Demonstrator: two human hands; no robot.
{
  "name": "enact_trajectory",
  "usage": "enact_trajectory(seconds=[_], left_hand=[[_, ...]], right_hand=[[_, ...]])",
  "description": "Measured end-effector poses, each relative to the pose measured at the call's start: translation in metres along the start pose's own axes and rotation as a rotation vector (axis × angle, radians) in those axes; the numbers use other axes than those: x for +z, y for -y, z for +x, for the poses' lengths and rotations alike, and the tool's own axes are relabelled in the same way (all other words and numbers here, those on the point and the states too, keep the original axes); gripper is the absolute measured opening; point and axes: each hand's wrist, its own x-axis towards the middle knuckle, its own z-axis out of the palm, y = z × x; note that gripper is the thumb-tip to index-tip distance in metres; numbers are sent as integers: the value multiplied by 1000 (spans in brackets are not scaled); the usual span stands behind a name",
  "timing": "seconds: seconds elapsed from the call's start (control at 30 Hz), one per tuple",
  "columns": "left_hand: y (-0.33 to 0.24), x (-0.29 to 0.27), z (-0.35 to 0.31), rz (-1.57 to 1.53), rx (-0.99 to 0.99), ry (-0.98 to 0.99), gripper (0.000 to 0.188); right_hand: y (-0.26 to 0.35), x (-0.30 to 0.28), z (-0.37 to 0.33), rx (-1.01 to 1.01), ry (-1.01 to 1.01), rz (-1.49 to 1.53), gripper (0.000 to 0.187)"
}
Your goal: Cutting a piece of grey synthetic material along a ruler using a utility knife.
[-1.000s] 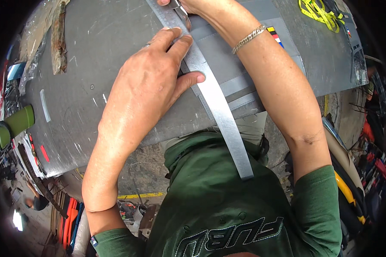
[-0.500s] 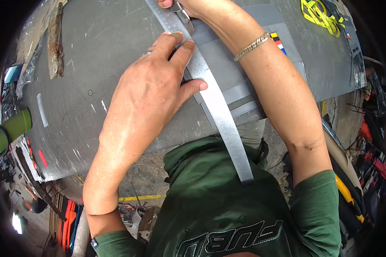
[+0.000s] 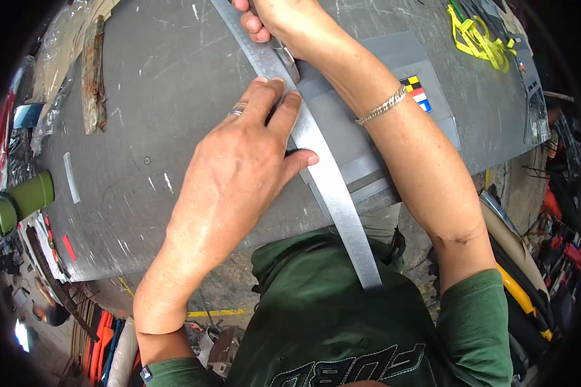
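Observation:
A long flat metal ruler (image 3: 332, 184) lies slantwise over the grey stitched fabric piece (image 3: 384, 74), its near end reaching past the table edge over my green shirt. My left hand (image 3: 235, 161) rests on the ruler, fingers stretched out and thumb apart, with the fingertips and thumb pressing on the metal. Just beyond, my right hand (image 3: 284, 22) is closed round a shiny metal tool (image 3: 289, 61) beside the ruler's right edge. Part of that hand is cut off at the top, and the tool's kind is hidden. A small multicoloured patch (image 3: 416, 93) sits on the fabric by my right forearm.
On the dark table (image 3: 168, 64) lie a rough wooden stick (image 3: 93, 77) and a yellow strap (image 3: 474, 39). A green cylinder (image 3: 32, 195) stands out at the left edge. Rolled materials (image 3: 513, 271) are stacked below on the right.
The view has shifted, so the table, ruler and both hands appear lower, and more of my right hand shows. Both hands keep nearly the same place along the ruler.

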Motion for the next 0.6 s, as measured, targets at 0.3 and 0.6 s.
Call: enact_trajectory(seconds=[0.3,0.6], left_hand=[[0,0,1,-12,10,2,60],[0,0,1,14,9,4,61]], right_hand=[[-10,-16,11,-53,264,320,63],[-17,-7,14,-295,92,210,64]])
